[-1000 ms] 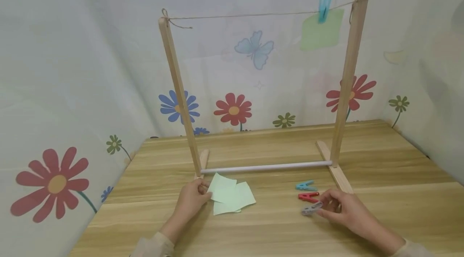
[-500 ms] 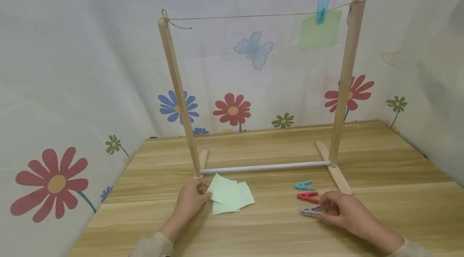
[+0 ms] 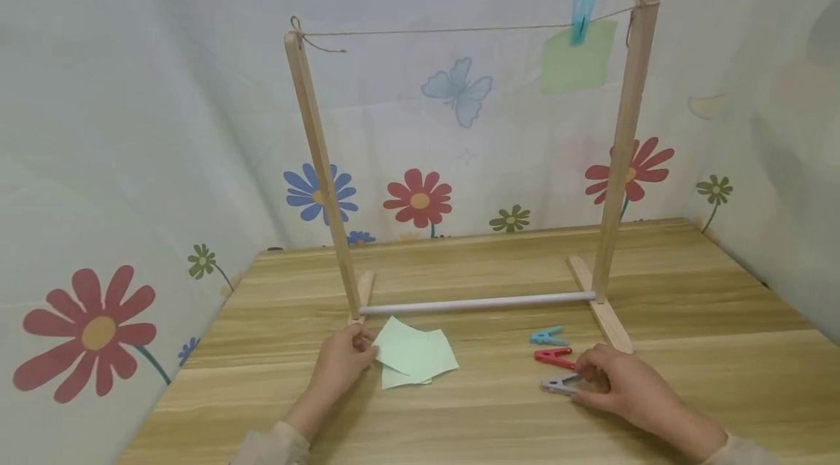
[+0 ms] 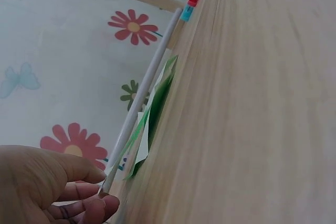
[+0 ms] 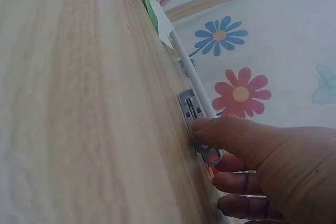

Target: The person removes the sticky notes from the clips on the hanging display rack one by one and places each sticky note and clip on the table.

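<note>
Wood-grain tabletop [image 3: 485, 421]: we are looking down on yellow-brown streaks running side to side.
Fabric backdrop [image 3: 164, 122]: pale cloth is enclosing the table's back and sides, showing printed red, blue and green flowers and a blue butterfly [image 3: 457, 90].
Wooden frame [image 3: 321, 173]: two posts are standing on the table, a white rod [image 3: 475, 302] joining them low.
Twine line [image 3: 426, 30]: it is spanning the post tops, a translucent blue clothespin [image 3: 581, 17] holding a green sheet [image 3: 577, 60] near the right post.
Left hand [image 3: 337, 363]: we are seeing thumb and fingers pinching the left edge of overlapping pale green papers [image 3: 420, 354], lying before the frame.
Right hand [image 3: 620, 377]: thumb and fingers are gripping a grey clothespin [image 3: 558, 385]; a red clothespin [image 3: 553, 356] and a small blue clothespin [image 3: 549, 337] are lying just behind it.
</note>
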`<state>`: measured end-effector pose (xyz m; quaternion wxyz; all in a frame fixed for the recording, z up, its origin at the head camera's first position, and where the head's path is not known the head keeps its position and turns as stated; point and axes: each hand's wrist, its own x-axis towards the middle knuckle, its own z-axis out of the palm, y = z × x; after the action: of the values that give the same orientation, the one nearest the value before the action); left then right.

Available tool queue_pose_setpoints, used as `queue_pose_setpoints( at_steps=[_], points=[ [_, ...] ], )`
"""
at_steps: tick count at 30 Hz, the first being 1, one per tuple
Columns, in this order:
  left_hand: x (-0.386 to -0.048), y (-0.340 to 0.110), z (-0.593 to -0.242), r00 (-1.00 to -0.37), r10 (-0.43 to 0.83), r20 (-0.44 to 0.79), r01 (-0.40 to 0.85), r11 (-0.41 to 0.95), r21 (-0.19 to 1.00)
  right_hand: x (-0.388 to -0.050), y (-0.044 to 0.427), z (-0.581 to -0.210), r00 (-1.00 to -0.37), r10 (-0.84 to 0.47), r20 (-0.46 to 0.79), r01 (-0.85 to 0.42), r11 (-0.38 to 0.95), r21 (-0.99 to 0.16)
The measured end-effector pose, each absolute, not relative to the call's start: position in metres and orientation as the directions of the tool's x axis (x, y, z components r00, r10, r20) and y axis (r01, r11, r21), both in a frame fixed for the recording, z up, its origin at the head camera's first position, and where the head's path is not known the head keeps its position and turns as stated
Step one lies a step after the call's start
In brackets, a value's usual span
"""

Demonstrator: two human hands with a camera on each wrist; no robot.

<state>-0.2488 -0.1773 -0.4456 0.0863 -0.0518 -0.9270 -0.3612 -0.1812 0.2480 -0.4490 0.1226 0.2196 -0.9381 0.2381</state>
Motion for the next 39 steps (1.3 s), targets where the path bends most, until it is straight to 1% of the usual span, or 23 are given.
queue_pose_setpoints(
  at_steps=[4,7,14,17,22,26,32,39],
  points=[
    [-0.247,-0.179,-0.442,-0.98,0.023,0.197,0.148,0.744,0.651,-0.18,0.245,-0.447,-0.872,-0.351,0.341,-0.465,0.811,-0.354],
    [-0.246,-0.18,-0.44,-0.978,0.028,0.204,0.155,0.752,0.641,-0.18,0.245,-0.444,-0.877,-0.341,0.34,-0.455,0.818,-0.353],
    [-0.244,-0.183,-0.432,-0.981,0.014,0.195,0.138,0.754,0.642,-0.184,0.247,-0.434,-0.893,-0.339,0.297,-0.444,0.778,-0.444],
    [-0.244,-0.184,-0.428,-0.978,0.02,0.209,0.154,0.747,0.647,-0.186,0.248,-0.427,-0.891,-0.342,0.298,-0.448,0.768,-0.458],
    [-0.243,-0.18,-0.422,-0.973,0.04,0.225,0.184,0.719,0.67,-0.188,0.251,-0.412,-0.9,-0.324,0.291,-0.427,0.787,-0.446],
    [-0.241,-0.175,-0.416,-0.977,0.053,0.207,0.187,0.682,0.707,-0.188,0.254,-0.396,-0.905,-0.311,0.289,-0.415,0.795,-0.442],
    [-0.239,-0.166,-0.405,-0.969,0.073,0.237,0.225,0.661,0.716,-0.191,0.258,-0.372,-0.894,-0.301,0.331,-0.428,0.791,-0.437],
    [-0.24,-0.154,-0.386,-0.96,0.116,0.256,0.273,0.604,0.749,-0.194,0.262,-0.343,-0.896,-0.3,0.329,-0.425,0.795,-0.433]
  ],
)
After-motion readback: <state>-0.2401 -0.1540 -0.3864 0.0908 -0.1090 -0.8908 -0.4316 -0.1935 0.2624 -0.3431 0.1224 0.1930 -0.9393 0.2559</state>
